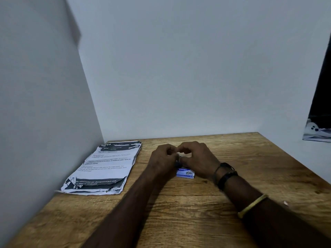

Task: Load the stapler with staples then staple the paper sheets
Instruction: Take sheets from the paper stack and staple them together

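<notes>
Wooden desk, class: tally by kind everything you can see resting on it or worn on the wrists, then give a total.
Stacks of printed paper sheets: 1
Blue staple boxes: 1
Dark wristbands: 2
Gold bangles: 1
Small white scraps: 1
Total: 6

The wooden surface point(197, 212) lay bare across its near half and along its right side, open to any approach from the front or the right. A stack of printed paper sheets point(103, 169) filled the far left corner, hard against the left wall point(41, 104). The back wall point(197, 77) closed off the far edge. Both hands met mid-surface, a small blue staple box point(186, 173) lying between the wrists.
</notes>
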`<state>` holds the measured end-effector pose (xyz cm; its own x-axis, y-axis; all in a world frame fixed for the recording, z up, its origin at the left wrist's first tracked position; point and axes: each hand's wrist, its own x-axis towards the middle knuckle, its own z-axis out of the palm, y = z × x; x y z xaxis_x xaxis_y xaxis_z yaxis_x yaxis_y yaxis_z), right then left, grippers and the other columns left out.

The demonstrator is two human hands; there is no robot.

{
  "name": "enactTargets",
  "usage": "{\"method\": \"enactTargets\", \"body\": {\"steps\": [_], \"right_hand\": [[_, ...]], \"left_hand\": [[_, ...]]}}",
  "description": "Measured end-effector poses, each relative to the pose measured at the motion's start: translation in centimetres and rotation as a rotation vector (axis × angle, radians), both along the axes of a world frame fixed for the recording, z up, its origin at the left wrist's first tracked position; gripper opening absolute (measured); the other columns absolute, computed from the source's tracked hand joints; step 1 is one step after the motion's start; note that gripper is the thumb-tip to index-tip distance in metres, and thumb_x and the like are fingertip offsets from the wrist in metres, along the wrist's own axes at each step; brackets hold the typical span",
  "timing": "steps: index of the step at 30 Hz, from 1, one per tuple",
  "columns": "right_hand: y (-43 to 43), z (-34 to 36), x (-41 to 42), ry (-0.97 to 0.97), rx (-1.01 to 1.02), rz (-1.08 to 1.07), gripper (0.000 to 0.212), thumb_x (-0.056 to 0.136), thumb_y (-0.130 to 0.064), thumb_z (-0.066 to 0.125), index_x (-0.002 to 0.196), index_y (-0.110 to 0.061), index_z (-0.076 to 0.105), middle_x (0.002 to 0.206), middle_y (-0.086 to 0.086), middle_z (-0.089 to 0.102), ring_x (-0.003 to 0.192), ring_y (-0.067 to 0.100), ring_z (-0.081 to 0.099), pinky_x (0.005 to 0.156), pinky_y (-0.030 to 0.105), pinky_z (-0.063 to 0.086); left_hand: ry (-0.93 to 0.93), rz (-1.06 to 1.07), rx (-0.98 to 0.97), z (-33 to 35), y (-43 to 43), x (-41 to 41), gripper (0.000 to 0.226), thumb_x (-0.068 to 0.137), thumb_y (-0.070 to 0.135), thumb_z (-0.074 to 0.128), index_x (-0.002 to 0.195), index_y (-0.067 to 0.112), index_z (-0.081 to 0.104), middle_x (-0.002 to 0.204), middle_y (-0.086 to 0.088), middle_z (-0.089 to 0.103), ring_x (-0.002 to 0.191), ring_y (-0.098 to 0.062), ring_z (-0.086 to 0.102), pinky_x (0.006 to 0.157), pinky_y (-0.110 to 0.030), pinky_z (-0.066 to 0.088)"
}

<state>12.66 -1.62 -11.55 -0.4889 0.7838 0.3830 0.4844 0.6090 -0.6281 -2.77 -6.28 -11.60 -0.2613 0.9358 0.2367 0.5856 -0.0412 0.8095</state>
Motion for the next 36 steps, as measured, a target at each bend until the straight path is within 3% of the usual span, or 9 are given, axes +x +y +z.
{"method": "enactTargets", "body": {"steps": [3, 8, 12, 15, 18, 23, 27, 32, 36], "right_hand": [[-0.7, 1.1, -2.1, 0.075, -0.004, 0.006, 0.022, 0.087, -0.024, 0.075, 0.108, -0.023, 0.075, 0.11, -0.005, 0.074, 0.101, 0.011, 0.067, 0.081, 0.027, 0.054], [-2.1, 2.0, -6.7, 0.183, -0.02, 0.015, 0.009, 0.083, -0.022, 0.078, 0.091, -0.019, 0.078, 0.095, -0.004, 0.077, 0.09, 0.011, 0.071, 0.083, 0.029, 0.057], [-3.1, 1.8, -10.7, 0.19, -0.053, 0.047, 0.008, 0.082, -0.018, 0.077, 0.089, -0.016, 0.079, 0.091, -0.001, 0.078, 0.09, 0.012, 0.073, 0.082, 0.03, 0.057], [-3.4, 1.7, -13.3, 0.163, -0.091, 0.057, 0.008, 0.081, -0.02, 0.077, 0.088, -0.019, 0.079, 0.093, 0.001, 0.078, 0.091, 0.016, 0.072, 0.078, 0.028, 0.056], [-3.2, 1.4, -15.7, 0.113, -0.131, -0.014, 0.007, 0.079, -0.022, 0.077, 0.086, -0.02, 0.079, 0.092, -0.001, 0.077, 0.094, 0.018, 0.07, 0.07, 0.021, 0.043], [-2.0, 0.4, -19.0, -0.039, -0.215, -0.248, 0.033, 0.078, -0.026, 0.071, 0.108, -0.012, 0.07, 0.114, 0.011, 0.072, 0.109, 0.033, 0.067, 0.077, 0.027, 0.049], [-1.4, -0.3, -20.6, -0.049, -0.255, -0.248, 0.035, 0.076, -0.028, 0.072, 0.108, -0.015, 0.07, 0.114, 0.01, 0.073, 0.106, 0.032, 0.068, 0.08, 0.029, 0.053], [-1.0, -1.0, -21.6, 0.099, -0.258, -0.22, 0.023, 0.07, -0.031, 0.079, 0.091, -0.025, 0.074, 0.104, -0.003, 0.076, 0.102, 0.023, 0.07, 0.079, 0.025, 0.052], [-0.9, -0.9, -22.5, 0.124, -0.26, -0.156, 0.037, 0.067, -0.024, 0.087, 0.101, -0.026, 0.072, 0.11, -0.005, 0.072, 0.104, 0.02, 0.068, 0.084, 0.024, 0.049]], "left_hand": [[-0.044, 0.06, 0.038, 1.0, -0.6, -1.2, 0.015, 0.091, 0.012, 0.064, 0.102, 0.009, 0.074, 0.099, -0.011, 0.076, 0.099, -0.029, 0.071, 0.09, -0.047, 0.058], [-0.129, 0.182, 0.099, 1.8, -3.3, -3.8, 0.031, 0.075, 0.032, 0.058, 0.091, 0.012, 0.076, 0.091, -0.009, 0.078, 0.097, -0.029, 0.073, 0.092, -0.055, 0.057], [-0.141, 0.293, 0.103, 1.6, -4.9, -6.4, 0.033, 0.074, 0.036, 0.059, 0.087, 0.012, 0.078, 0.086, -0.009, 0.078, 0.094, -0.029, 0.073, 0.091, -0.052, 0.057], [-0.147, 0.396, 0.096, 1.1, -5.4, -8.5, 0.02, 0.083, 0.029, 0.066, 0.083, 0.014, 0.079, 0.083, -0.004, 0.078, 0.092, -0.024, 0.073, 0.087, -0.041, 0.056], [-0.138, 0.463, 0.091, 0.7, -5.5, -10.5, 0.018, 0.087, 0.024, 0.067, 0.082, 0.01, 0.078, 0.085, -0.005, 0.078, 0.092, -0.023, 0.072, 0.086, -0.039, 0.054], [-0.143, 0.541, 0.061, 1.0, -5.2, -13.2, 0.013, 0.083, 0.013, 0.066, 0.08, 0.023, 0.073, 0.095, -0.003, 0.078, 0.1, -0.025, 0.07, 0.095, -0.04, 0.055], [-0.143, 0.564, 0.034, 1.1, -4.4, -15.1, 0.015, 0.083, 0.009, 0.066, 0.083, 0.024, 0.07, 0.102, -0.005, 0.077, 0.105, -0.027, 0.069, 0.098, -0.041, 0.053], [-0.164, 0.628, -0.025, -0.2, -3.6, -16.0, 0.024, 0.083, 0.01, 0.063, 0.099, 0.022, 0.074, 0.115, -0.004, 0.075, 0.115, -0.026, 0.065, 0.102, -0.037, 0.05], [-0.198, 0.652, 0.025, -0.5, -3.6, -16.4, 0.028, 0.082, 0.009, 0.062, 0.102, 0.021, 0.076, 0.114, -0.003, 0.076, 0.114, -0.026, 0.066, 0.102, -0.035, 0.049]]}}
